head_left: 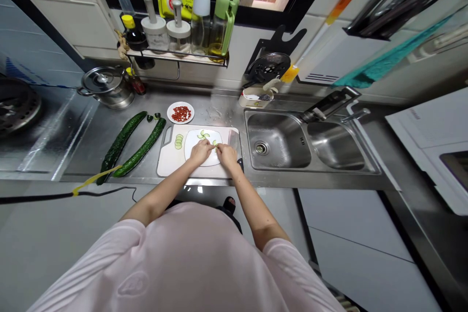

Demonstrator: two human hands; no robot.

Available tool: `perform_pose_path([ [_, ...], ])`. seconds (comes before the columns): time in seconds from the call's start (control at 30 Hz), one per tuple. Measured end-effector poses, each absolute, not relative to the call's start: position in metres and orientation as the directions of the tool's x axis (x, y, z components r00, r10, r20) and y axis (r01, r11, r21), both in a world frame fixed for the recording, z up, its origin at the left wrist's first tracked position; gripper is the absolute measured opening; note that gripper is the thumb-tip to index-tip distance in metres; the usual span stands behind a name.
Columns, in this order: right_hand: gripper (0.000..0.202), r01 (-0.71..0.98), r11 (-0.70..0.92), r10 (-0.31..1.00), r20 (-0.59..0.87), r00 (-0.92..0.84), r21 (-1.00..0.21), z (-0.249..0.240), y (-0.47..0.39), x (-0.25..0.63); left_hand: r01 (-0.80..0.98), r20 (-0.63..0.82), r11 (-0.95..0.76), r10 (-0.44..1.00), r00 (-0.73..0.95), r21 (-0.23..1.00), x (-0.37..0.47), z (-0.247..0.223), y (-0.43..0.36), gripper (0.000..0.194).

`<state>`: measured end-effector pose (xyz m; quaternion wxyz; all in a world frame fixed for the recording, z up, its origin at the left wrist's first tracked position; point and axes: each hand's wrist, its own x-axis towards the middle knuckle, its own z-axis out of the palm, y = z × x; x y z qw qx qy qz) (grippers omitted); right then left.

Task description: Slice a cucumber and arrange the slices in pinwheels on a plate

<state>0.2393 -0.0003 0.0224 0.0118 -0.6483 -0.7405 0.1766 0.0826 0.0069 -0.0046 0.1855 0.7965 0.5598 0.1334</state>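
Observation:
My left hand (200, 151) is over a white plate (192, 137), its fingers bent and drawn together; what they hold, if anything, is hidden. Opposite it, my right hand (226, 154) pinches at a small cucumber slice (215, 143) on the plate, and the fingertips of both hands nearly meet there. Several thin curved cucumber pieces (203, 134) lie near the plate's far edge. Under the plate is a pale cutting board (170, 161), with a row of overlapping cucumber slices (178, 141) on its left side. A knife (234, 141) appears to lie at the board's right, partly behind my right hand.
Two long cucumbers (124, 139) and small cut ends (149, 118) lie left of the board. Behind it sits a dish of chopped red pieces (181, 113). A lidded pot (106, 87) stands back left, a double sink (280, 141) right. A rack (175, 53) holds bottles above.

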Motion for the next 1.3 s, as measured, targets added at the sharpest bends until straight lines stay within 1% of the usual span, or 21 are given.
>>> perform_pose_path([
  [0.1, 0.029, 0.952, 0.083, 0.966, -0.211, -0.15, -0.294, 0.022, -0.001, 0.239, 0.843, -0.001, -0.304, 0.941, 0.34, 0.444, 0.083, -0.003, 0.007, 0.031],
  [0.2, 0.03, 0.939, 0.063, 0.971, -0.195, -0.136, -0.339, 0.021, -0.002, 0.241, 0.837, 0.017, -0.315, 0.939, 0.344, 0.446, 0.082, -0.002, 0.008, 0.03],
  [0.27, 0.03, 0.931, 0.017, 0.982, -0.171, -0.085, -0.364, 0.019, -0.002, 0.245, 0.837, 0.03, -0.314, 0.941, 0.337, 0.448, 0.082, -0.002, 0.008, 0.03],
  [0.37, 0.031, 0.923, -0.085, 0.99, -0.136, 0.036, -0.374, 0.018, 0.0, 0.251, 0.84, 0.032, -0.311, 0.943, 0.331, 0.445, 0.081, -0.002, 0.008, 0.031],
  [0.5, 0.03, 0.911, -0.168, 0.981, -0.154, 0.117, -0.376, 0.017, 0.004, 0.256, 0.843, 0.018, -0.321, 0.937, 0.348, 0.432, 0.081, -0.003, 0.007, 0.033],
  [0.87, 0.03, 0.919, -0.176, 0.972, -0.209, 0.106, -0.354, 0.012, 0.007, 0.249, 0.86, -0.019, -0.326, 0.932, 0.362, 0.393, 0.084, -0.004, 0.007, 0.034],
  [1.07, 0.029, 0.918, -0.179, 0.973, -0.203, 0.111, -0.354, 0.013, 0.007, 0.247, 0.865, -0.009, -0.347, 0.927, 0.376, 0.361, 0.084, -0.005, 0.007, 0.035],
  [1.3, 0.029, 0.913, -0.186, 0.972, -0.205, 0.116, -0.364, 0.014, 0.008, 0.246, 0.857, 0.018, -0.333, 0.935, 0.354, 0.393, 0.085, -0.004, 0.005, 0.033],
])
